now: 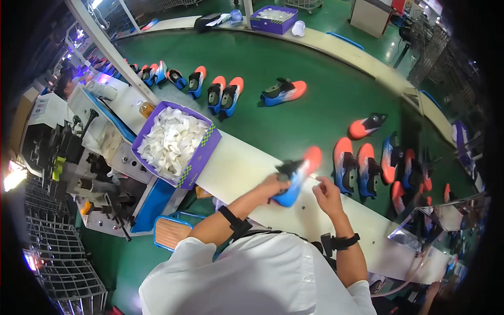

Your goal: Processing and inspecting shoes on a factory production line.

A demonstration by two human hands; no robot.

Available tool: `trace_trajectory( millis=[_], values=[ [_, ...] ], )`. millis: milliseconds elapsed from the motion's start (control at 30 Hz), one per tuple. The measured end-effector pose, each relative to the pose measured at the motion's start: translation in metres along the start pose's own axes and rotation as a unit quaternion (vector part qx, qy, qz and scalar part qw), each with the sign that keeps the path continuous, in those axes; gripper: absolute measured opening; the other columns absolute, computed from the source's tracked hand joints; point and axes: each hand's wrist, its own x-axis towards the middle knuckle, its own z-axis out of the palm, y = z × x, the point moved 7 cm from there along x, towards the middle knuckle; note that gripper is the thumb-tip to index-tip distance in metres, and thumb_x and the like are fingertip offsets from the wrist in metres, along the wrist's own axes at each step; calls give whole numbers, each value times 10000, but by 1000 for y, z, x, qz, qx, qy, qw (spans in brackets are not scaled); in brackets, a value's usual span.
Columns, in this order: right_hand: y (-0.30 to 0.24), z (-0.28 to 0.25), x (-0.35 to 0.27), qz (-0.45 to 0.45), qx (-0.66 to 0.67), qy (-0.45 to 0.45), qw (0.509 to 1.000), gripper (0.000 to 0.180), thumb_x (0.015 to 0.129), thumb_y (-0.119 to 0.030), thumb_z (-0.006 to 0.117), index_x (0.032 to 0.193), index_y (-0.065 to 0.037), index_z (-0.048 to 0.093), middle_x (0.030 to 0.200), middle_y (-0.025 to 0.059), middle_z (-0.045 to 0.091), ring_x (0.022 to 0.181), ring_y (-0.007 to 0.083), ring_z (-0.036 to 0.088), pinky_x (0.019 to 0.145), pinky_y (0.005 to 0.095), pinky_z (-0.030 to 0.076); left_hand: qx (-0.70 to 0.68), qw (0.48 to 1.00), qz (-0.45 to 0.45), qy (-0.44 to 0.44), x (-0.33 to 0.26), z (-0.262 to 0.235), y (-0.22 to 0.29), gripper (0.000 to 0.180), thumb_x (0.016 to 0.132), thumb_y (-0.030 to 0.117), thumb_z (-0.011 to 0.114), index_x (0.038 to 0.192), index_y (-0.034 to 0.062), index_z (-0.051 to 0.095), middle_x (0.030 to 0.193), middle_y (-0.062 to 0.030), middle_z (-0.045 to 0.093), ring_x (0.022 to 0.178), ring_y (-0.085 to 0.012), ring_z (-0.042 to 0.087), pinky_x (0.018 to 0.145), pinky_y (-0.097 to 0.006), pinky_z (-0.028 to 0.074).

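My left hand [273,186] is closed on the dark collar of a sneaker [297,182] that fades from coral through white to blue. Its coral toe points away from me and it is tilted above the white ledge, slightly blurred. Close to the sneaker's right side is my right hand [327,196], its fingers pinched on something thin and pale that I cannot make out. Dark bands circle both of my wrists.
Left of me, a purple box [208,145] full of white crumpled pieces rests on the white ledge [231,165]. Beyond runs a green belt with several sneakers, including a lone one [283,92] and a pair [224,96]. A machine [118,157] and a stool [173,232] stand left.
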Motion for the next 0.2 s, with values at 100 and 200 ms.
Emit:
trace_trajectory(
  millis=[100, 200],
  values=[
    [54, 1, -17, 45, -35, -18, 998, 247, 782, -110, 631, 998, 6, 602, 657, 80, 586, 592, 141, 556, 569, 279, 458, -29, 992, 81, 95, 15, -73, 46, 423, 824, 247, 684, 1155, 40, 520, 1002, -62, 617, 871, -157, 600, 665, -323, 522],
    [80, 11, -39, 106, -90, -59, 989, 246, 768, -142, 641, 982, -24, 624, 664, 82, 604, 610, 142, 585, 608, 273, 481, 211, 830, 299, 421, 23, -198, 99, 750, 768, 326, 734, 1332, 30, 338, 1053, -79, 593, 852, -145, 588, 699, -261, 473]
  ],
)
